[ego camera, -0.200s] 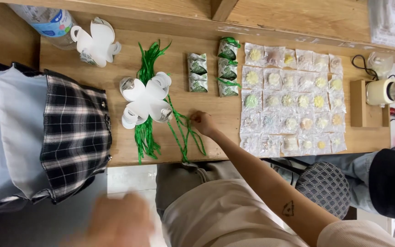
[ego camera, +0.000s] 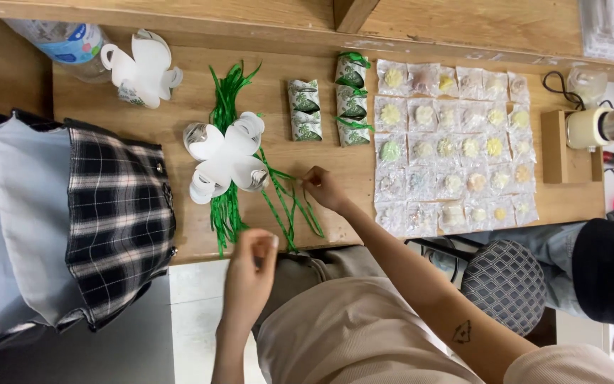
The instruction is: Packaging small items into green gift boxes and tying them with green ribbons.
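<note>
My right hand (ego camera: pixel 323 188) lies on the wooden table (ego camera: pixel 321 153) and pinches a thin green ribbon strand (ego camera: pixel 287 206) at its upper end. The strand belongs to a loose bunch of green ribbons (ego camera: pixel 226 142) that runs under a white flower-shaped folded paper box (ego camera: pixel 225 158). My left hand (ego camera: pixel 251 274) hovers at the table's near edge with its fingers bunched together. Its fingertips are close to the lower ends of the strands, and I see nothing held in it.
Three green-and-white wrapped boxes (ego camera: pixel 352 99) and a grid of several clear packets with small pastries (ego camera: pixel 453 149) lie to the right. A second white paper box (ego camera: pixel 143 67) and a plastic bottle (ego camera: pixel 58 41) stand far left. A plaid bag (ego camera: pixel 119 213) sits left; another person's knee (ego camera: pixel 577 263) is right.
My left hand has risen from low at the left up to the table's near edge, close to the ribbon ends. My right hand stays on the ribbon.
</note>
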